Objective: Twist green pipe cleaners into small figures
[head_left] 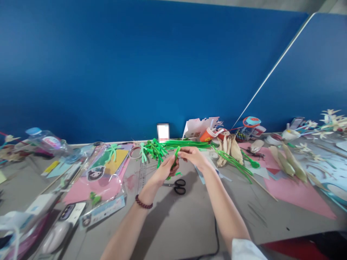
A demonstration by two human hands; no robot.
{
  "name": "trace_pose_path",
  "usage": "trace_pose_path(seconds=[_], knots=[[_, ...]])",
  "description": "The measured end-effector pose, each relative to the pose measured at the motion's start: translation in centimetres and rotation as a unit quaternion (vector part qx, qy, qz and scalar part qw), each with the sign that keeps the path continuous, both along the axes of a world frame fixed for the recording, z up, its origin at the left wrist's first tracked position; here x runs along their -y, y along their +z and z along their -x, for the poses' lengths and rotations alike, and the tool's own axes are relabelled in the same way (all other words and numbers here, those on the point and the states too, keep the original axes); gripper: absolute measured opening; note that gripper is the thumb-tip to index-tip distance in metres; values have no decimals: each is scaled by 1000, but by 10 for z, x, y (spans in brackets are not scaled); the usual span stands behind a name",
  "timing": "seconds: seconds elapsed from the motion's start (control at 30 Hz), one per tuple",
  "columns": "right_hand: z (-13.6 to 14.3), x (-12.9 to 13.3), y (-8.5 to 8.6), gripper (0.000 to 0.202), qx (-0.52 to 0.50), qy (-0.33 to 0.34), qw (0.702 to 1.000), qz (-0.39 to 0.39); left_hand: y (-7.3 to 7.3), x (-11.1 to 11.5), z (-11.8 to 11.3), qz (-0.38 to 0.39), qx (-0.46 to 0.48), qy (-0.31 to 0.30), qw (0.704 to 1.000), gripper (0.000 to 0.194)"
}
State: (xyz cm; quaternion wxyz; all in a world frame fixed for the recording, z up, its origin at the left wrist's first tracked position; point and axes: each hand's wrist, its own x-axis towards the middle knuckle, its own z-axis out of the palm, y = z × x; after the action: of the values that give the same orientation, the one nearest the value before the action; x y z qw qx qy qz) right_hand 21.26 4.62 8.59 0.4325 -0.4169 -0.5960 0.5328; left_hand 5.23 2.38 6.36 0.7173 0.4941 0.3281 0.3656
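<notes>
Above the middle of the table, my left hand point(166, 168) is closed around a bright green fuzzy pipe cleaner point(177, 151), whose upper end sticks out past the fingers. My right hand point(193, 156) pinches at that upper end, thumb and index finger together. Part of the pipe cleaner is hidden inside my left fist. Just below my hands lies a pair of black-handled scissors point(179, 187). Behind them are a heap of bent green pipe cleaner pieces point(155, 148) and a bundle of long straight green pipe cleaners point(187, 144).
A clear ruler point(141, 175) and a tape roll point(135, 152) lie left of my hands. Further left are plastic-wrapped papers point(92, 187), a phone point(72, 211) and a bottle point(47, 141). Rightward stand an orange paper cup point(207, 135), dried husks point(234, 150) and pink paper point(298, 195).
</notes>
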Motion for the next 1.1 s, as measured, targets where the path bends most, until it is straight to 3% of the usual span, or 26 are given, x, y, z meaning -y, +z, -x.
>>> trace_pose_path(seconds=[0.07,0.43,0.5,0.63,0.73,0.83,0.97,1.03,1.1], knots=[[0,0,0,33,-11,21,1000,3,2,2,-1,-4,1,-20,1000,42],[-1,-5,-8,28,-73,0,996,45,10,5,3,-27,-32,-66,997,41],[-3,-8,-8,31,-81,-38,995,38,11,3,6,-29,-42,-62,997,41],[-19,-15,-9,35,-109,-178,978,-2,7,-7,16,-24,-46,-13,999,42],[-34,-20,-10,34,-106,-260,959,-23,-4,-14,25,4,-48,32,998,44],[-40,-28,-16,32,-55,-292,954,-37,-24,-15,32,18,-54,69,996,45],[-31,-50,-34,30,113,-252,960,-55,-58,-10,34,12,-48,146,988,43],[-20,-63,-45,31,269,-218,931,-118,-72,-7,33,11,-35,176,984,44],[-9,-74,-55,30,311,-194,920,-137,-81,-5,32,6,-29,194,980,45]])
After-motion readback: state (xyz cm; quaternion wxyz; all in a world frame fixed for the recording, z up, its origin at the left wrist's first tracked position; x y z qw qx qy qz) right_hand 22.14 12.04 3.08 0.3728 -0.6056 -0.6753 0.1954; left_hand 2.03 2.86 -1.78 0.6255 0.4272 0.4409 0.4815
